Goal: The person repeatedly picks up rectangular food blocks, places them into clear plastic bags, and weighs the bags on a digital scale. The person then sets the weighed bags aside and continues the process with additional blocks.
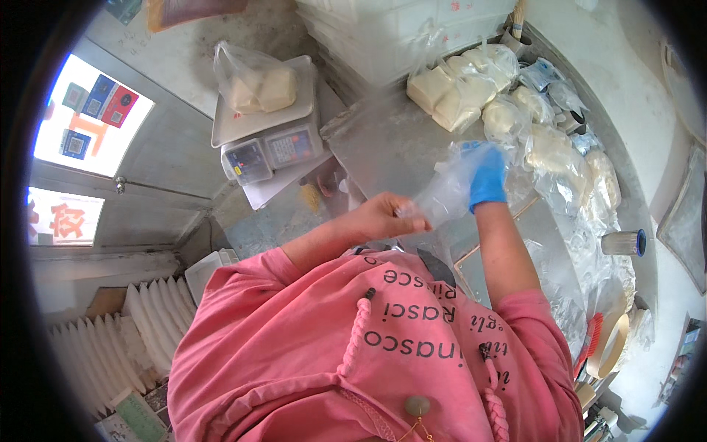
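A clear plastic bag (443,193) is stretched between my two hands, above the grey work surface (383,136). My bare left hand (388,216) pinches its near-left edge, thumb and fingers closed together. My right hand (486,175), in a blue glove, grips the bag's far-right end. Thin plastic lies over part of the glove and blurs its fingertips. Just beyond the glove sits a bagged pale, round lump (506,119).
At the back left, a weighing scale (258,136) carries a bag of pale blocks (263,90). More bagged pale blocks (451,92) line the far right edge. A metal cup (622,243) is at right, a stack of white containers (383,37) behind. A door (140,184) stands left.
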`<state>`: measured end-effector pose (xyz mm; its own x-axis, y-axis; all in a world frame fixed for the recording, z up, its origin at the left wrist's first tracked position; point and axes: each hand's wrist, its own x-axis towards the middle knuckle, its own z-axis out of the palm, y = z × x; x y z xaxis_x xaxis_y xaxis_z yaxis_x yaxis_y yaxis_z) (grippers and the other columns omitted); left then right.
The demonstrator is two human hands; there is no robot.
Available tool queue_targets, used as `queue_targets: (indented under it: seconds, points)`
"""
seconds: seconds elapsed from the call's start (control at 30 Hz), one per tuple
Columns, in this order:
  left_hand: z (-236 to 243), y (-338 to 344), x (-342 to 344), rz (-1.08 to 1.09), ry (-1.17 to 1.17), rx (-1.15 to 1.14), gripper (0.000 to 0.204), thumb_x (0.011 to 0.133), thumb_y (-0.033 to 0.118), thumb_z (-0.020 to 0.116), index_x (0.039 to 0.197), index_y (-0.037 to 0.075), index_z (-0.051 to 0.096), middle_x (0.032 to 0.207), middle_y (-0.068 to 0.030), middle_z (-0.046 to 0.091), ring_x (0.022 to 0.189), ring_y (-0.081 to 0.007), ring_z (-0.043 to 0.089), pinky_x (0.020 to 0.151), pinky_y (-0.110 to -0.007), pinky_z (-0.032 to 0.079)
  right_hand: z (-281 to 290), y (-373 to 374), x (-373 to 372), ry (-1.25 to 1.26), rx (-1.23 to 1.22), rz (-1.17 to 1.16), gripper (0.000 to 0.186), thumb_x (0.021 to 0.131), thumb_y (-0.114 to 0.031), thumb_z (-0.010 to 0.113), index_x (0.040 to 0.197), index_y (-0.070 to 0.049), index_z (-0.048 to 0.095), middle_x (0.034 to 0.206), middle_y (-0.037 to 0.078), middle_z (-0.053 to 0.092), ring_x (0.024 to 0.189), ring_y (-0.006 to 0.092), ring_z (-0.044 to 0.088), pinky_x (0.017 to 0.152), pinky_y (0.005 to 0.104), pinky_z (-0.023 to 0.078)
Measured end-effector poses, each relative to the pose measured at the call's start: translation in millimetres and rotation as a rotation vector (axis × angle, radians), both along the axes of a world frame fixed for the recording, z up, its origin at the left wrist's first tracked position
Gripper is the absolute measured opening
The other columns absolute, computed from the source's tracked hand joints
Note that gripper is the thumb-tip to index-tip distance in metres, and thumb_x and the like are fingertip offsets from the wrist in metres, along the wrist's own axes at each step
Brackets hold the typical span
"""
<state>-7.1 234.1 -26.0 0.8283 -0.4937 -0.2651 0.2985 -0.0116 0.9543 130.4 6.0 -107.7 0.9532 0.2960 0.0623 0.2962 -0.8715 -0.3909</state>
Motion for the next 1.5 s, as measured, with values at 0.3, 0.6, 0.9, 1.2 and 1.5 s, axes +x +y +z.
queue_targets:
  seconds: [0.3, 0.6, 0.9, 1.2, 1.5]
  points:
    - [11, 32, 34, 0.928, -0.843, 0.543, 0.018, 0.076, 0.004, 0.058, 0.094, 0.002, 0.057, 0.082, -0.006, 0.055, 0.075, -0.0182, 0.054, 0.066, -0.031, 0.044, 23, 17, -56, 0.434, -0.279, 0.275, 0.036, 0.077, -0.037, 0.058, 0.101, -0.01, 0.063, 0.099, 0.015, 0.064, 0.092, 0.0335, 0.061, 0.079, 0.0427, 0.048]
    - [-117, -8, 110, -0.577, -0.548, 1.538, 0.02, 0.075, 0.015, 0.056, 0.087, 0.003, 0.065, 0.091, -0.0152, 0.065, 0.087, -0.0312, 0.062, 0.078, -0.044, 0.047, 10, -6, -69, 0.37, -0.445, 0.561, 0.066, 0.075, -0.046, 0.059, 0.131, -0.014, 0.045, 0.104, 0.018, 0.064, 0.093, 0.0338, 0.062, 0.083, 0.0425, 0.045]
    - [-150, -20, 165, -0.818, -0.619, 1.191, 0.026, 0.078, 0.022, 0.056, 0.088, 0.001, 0.067, 0.085, -0.0156, 0.065, 0.081, -0.0304, 0.063, 0.073, -0.043, 0.048, -4, 22, -54, -0.045, 0.358, 0.34, 0.025, 0.081, -0.018, 0.059, 0.102, -0.005, 0.064, 0.085, 0.016, 0.065, 0.076, 0.0322, 0.063, 0.07, 0.038, 0.049]
    - [-12, 186, 104, 0.58, -0.996, 0.506, 0.017, 0.075, 0.012, 0.066, 0.09, 0.005, 0.062, 0.082, -0.0104, 0.061, 0.078, -0.0233, 0.06, 0.069, -0.035, 0.048, 101, 173, -27, 0.212, 0.741, 0.096, 0.011, 0.086, -0.007, 0.056, 0.083, -0.001, 0.064, 0.069, 0.002, 0.057, 0.06, 0.0076, 0.05, 0.054, 0.0242, 0.041]
    - [45, 423, 171, 1.148, -0.33, -0.322, 0.01, 0.085, 0.011, 0.057, 0.081, 0.002, 0.054, 0.058, 0.002, 0.041, 0.05, -0.0083, 0.04, 0.049, -0.023, 0.036, 145, 493, 49, -0.098, 0.812, 0.65, 0.014, 0.087, -0.002, 0.047, 0.087, 0.0, 0.06, 0.08, 0.011, 0.062, 0.074, 0.02, 0.059, 0.069, 0.0296, 0.046]
